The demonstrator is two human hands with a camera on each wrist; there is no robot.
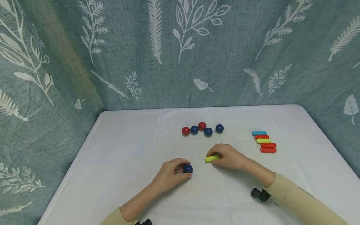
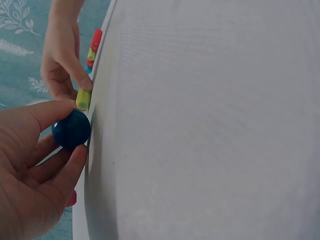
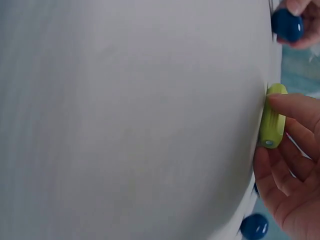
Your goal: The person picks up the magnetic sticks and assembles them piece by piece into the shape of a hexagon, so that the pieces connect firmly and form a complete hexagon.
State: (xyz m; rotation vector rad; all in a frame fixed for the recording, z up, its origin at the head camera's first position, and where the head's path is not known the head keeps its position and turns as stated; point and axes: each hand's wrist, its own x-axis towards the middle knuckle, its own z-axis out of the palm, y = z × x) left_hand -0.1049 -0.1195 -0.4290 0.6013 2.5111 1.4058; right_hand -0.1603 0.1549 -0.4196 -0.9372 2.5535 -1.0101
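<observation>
Near the middle of the white table, my left hand (image 1: 172,174) holds a dark blue ball (image 1: 187,168) between thumb and fingers. The left wrist view shows that blue ball (image 2: 71,129) pinched at the fingertips. To its right, my right hand (image 1: 229,157) grips a short yellow-green stick (image 1: 211,158) with rounded ends. In the right wrist view the yellow-green stick (image 3: 273,117) has thumb and fingers around it, close to the cloth. A small gap separates the ball from the stick.
Behind the hands, red balls (image 1: 185,131) and blue balls (image 1: 208,132) form a loose row. At right lies a column of short sticks: a blue stick (image 1: 259,133), red sticks (image 1: 268,150) and a yellow-green one (image 1: 263,141). A patterned curtain (image 1: 168,78) hangs behind the white table (image 1: 118,140).
</observation>
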